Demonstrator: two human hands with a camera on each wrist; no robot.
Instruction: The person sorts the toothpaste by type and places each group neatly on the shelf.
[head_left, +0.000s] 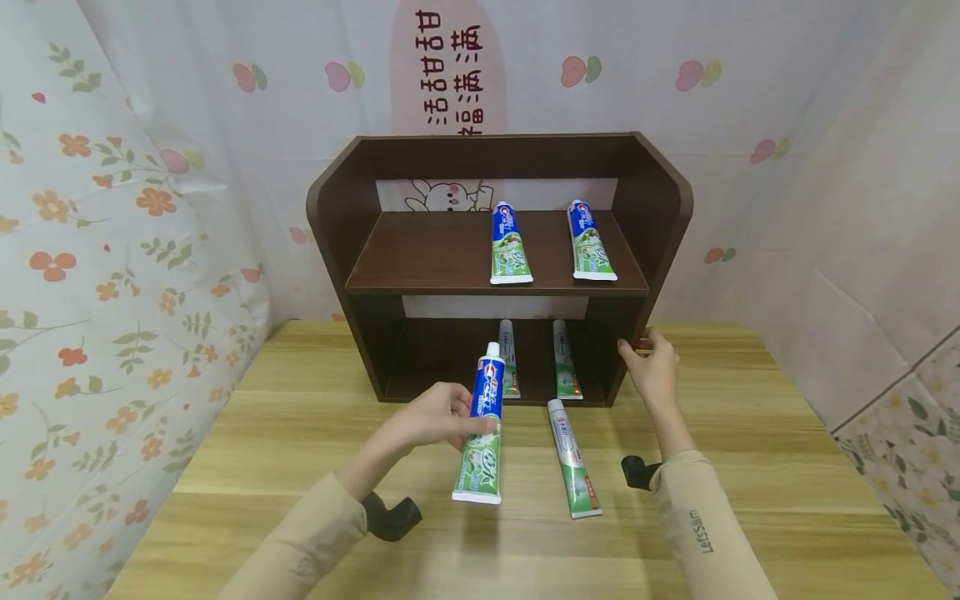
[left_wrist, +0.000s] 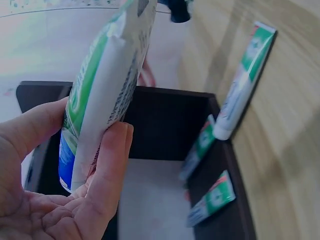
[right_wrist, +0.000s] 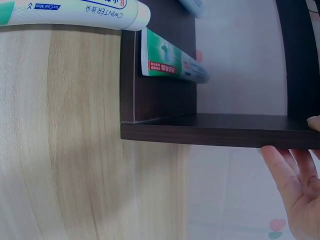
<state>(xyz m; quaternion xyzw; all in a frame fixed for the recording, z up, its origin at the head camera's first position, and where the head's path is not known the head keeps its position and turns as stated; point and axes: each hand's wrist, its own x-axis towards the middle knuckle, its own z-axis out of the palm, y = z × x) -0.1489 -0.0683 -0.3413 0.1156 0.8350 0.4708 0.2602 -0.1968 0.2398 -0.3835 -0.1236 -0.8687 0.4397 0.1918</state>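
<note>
My left hand (head_left: 442, 414) grips a blue and green toothpaste tube (head_left: 483, 433), thumb across its front and fingers behind, cap end up. It is raised in front of the lower shelf. At the right side, my right hand (head_left: 654, 367) pinches the side panel of the dark brown two-tier shelf (head_left: 495, 292); in the right wrist view the thumb is at the panel's inner edge and the fingers are on its outside. A white and green toothpaste tube (head_left: 573, 458) lies on the table between the hands, its cap by the shelf's front edge.
On the upper tier lie two blue and green tubes, one near the middle (head_left: 511, 246) and one at right (head_left: 591, 242). Two white and green tubes, one (head_left: 509, 358) partly behind the held tube and another (head_left: 566, 358), lie on the lower tier. The wooden table (head_left: 300, 467) carries the shelf.
</note>
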